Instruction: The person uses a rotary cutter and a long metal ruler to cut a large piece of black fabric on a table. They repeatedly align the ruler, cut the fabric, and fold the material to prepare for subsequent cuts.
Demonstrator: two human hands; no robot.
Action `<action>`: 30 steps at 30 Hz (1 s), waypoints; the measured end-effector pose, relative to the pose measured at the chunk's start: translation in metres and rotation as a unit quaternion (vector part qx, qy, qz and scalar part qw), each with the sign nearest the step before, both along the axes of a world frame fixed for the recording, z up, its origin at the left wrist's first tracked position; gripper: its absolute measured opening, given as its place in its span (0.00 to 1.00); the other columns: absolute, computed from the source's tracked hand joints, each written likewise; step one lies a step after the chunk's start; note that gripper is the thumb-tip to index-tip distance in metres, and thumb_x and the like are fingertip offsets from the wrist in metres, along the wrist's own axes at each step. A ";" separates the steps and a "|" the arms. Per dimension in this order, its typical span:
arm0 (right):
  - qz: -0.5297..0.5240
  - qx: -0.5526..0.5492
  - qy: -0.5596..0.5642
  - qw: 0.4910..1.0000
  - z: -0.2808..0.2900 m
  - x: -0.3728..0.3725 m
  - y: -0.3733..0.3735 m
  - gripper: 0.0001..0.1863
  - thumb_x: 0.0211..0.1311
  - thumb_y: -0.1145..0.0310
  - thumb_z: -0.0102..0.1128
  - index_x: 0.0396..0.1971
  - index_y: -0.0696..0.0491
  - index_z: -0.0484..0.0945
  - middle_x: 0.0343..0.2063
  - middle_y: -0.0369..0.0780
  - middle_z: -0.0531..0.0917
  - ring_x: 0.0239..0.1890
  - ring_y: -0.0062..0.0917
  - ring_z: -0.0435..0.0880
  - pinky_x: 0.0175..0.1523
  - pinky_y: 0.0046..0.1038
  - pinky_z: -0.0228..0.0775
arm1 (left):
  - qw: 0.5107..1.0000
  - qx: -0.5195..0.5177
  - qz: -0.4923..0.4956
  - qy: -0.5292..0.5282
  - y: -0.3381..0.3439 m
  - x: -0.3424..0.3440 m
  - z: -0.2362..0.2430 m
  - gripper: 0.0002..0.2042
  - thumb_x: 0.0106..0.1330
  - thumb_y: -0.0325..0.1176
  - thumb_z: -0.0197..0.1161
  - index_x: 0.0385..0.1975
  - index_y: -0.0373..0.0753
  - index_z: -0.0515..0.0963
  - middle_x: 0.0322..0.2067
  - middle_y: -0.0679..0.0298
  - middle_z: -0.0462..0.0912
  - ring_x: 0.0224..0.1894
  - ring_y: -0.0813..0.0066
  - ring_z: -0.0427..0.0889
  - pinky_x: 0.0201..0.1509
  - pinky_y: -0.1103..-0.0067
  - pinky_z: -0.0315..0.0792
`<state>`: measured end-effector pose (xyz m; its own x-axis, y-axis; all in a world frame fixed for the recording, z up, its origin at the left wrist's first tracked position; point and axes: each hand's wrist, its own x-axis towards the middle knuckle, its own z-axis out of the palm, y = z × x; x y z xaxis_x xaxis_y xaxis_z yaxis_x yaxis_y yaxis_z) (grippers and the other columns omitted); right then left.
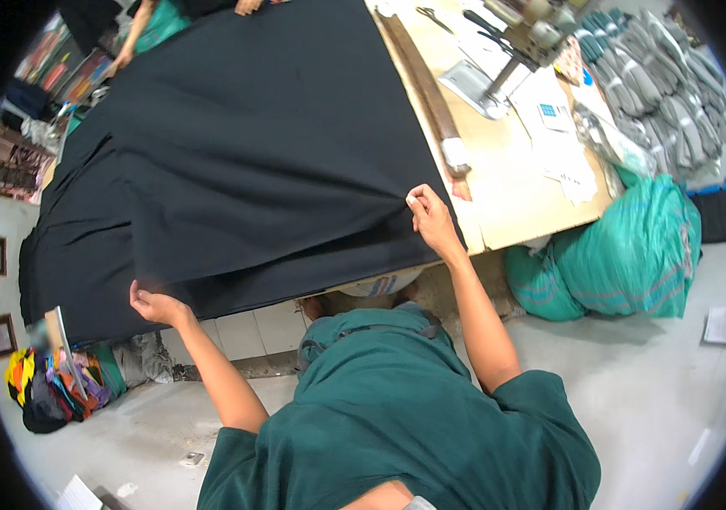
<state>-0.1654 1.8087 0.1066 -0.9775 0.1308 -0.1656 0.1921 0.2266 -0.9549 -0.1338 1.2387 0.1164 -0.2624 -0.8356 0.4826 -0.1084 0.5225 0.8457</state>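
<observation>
A wide black fabric (261, 110) lies in folds over the table, its top layer partly raised along the near edge. My left hand (155, 302) pinches that layer's edge at the lower left, fingers closed on it. Farther right, close to the fabric's right edge, my right hand (428, 219) grips the same layer between thumb and fingers, drawing creases toward it. A shadowed gap shows under the raised layer. Just beyond my right hand, a long brown bar (422, 89) with a pale end lies on the bare board (516, 204).
Another person's hands (125, 55) touch the fabric's far edge. A machine (533, 42), scissors (435, 19) and papers occupy the board. Grey bundled textiles (660, 102) sit at right, above a green sack (618, 255). A colourful cloth pile (53, 391) is on the floor at lower left.
</observation>
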 end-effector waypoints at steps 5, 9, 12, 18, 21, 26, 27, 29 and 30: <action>0.049 -0.008 0.007 0.999 -0.004 -0.001 -0.069 0.09 0.82 0.64 0.51 0.46 0.54 0.72 0.23 0.40 0.83 0.20 0.23 0.82 0.30 0.30 0.72 | 0.981 0.122 0.116 0.099 -0.119 0.009 -0.017 0.15 0.78 0.29 0.46 0.52 0.35 0.81 0.54 0.49 0.82 0.47 0.57 0.85 0.52 0.69 0.86; 0.041 0.048 -0.034 0.997 -0.048 0.029 -0.097 0.09 0.82 0.61 0.51 0.47 0.52 0.71 0.25 0.43 0.86 0.26 0.30 0.88 0.38 0.37 0.77 | 0.965 0.238 0.086 0.064 -0.165 0.026 -0.059 0.16 0.77 0.29 0.49 0.56 0.38 0.82 0.60 0.54 0.80 0.59 0.59 0.80 0.67 0.67 0.74; 0.003 0.062 -0.058 0.996 -0.079 0.049 -0.113 0.10 0.82 0.61 0.52 0.46 0.52 0.71 0.26 0.43 0.86 0.27 0.31 0.89 0.39 0.37 0.78 | 0.969 0.247 0.022 -0.005 -0.170 0.038 -0.096 0.16 0.81 0.30 0.46 0.58 0.37 0.81 0.62 0.52 0.80 0.62 0.58 0.79 0.70 0.66 0.72; -0.038 0.015 -0.022 0.999 -0.039 0.037 -0.125 0.08 0.77 0.70 0.60 0.50 0.54 0.76 0.23 0.34 0.80 0.24 0.18 0.80 0.33 0.25 0.78 | 0.990 0.115 -0.078 -0.002 -0.182 -0.014 -0.050 0.15 0.81 0.31 0.50 0.57 0.32 0.80 0.59 0.54 0.83 0.63 0.61 0.80 0.71 0.69 0.70; -0.027 -0.020 0.039 0.999 0.029 0.011 -0.144 0.09 0.78 0.70 0.59 0.52 0.54 0.77 0.25 0.32 0.78 0.28 0.16 0.78 0.37 0.23 0.76 | 0.986 0.041 -0.138 0.082 -0.200 -0.061 0.040 0.14 0.82 0.31 0.52 0.56 0.31 0.80 0.58 0.56 0.84 0.62 0.62 0.80 0.71 0.70 0.69; -0.037 -0.027 0.144 0.989 0.123 0.002 -0.192 0.07 0.80 0.70 0.58 0.50 0.53 0.80 0.31 0.28 0.78 0.34 0.10 0.74 0.40 0.21 0.73 | 0.980 -0.063 -0.067 0.177 -0.245 -0.088 0.169 0.13 0.81 0.29 0.52 0.53 0.32 0.82 0.52 0.57 0.84 0.57 0.65 0.81 0.68 0.70 0.71; -0.036 -0.033 0.155 0.987 0.122 0.005 -0.201 0.07 0.80 0.70 0.58 0.49 0.53 0.81 0.32 0.28 0.78 0.34 0.10 0.75 0.41 0.21 0.74 | 0.976 -0.084 -0.029 0.200 -0.262 -0.084 0.181 0.13 0.80 0.28 0.52 0.52 0.32 0.83 0.52 0.56 0.85 0.56 0.64 0.82 0.67 0.69 0.72; -0.031 -0.045 0.170 0.984 0.116 0.018 -0.225 0.07 0.80 0.70 0.58 0.49 0.53 0.81 0.33 0.28 0.79 0.35 0.11 0.75 0.42 0.22 0.75 | 0.966 -0.105 0.066 0.227 -0.302 -0.067 0.179 0.14 0.77 0.28 0.53 0.49 0.32 0.85 0.52 0.53 0.86 0.55 0.60 0.84 0.66 0.67 0.74; -0.040 -0.087 0.150 0.984 0.113 0.027 -0.240 0.07 0.80 0.69 0.58 0.48 0.54 0.82 0.35 0.29 0.80 0.37 0.11 0.77 0.43 0.22 0.77 | 0.959 -0.101 0.120 0.234 -0.318 -0.059 0.168 0.14 0.75 0.28 0.53 0.47 0.32 0.86 0.51 0.51 0.86 0.54 0.58 0.85 0.65 0.66 0.75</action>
<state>-0.1386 1.5684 0.2193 -0.9736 0.2042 0.1022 -0.0940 0.0493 -0.9943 -0.1928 0.9203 0.2840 0.2114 -0.7212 0.6597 0.1204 0.6890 0.7146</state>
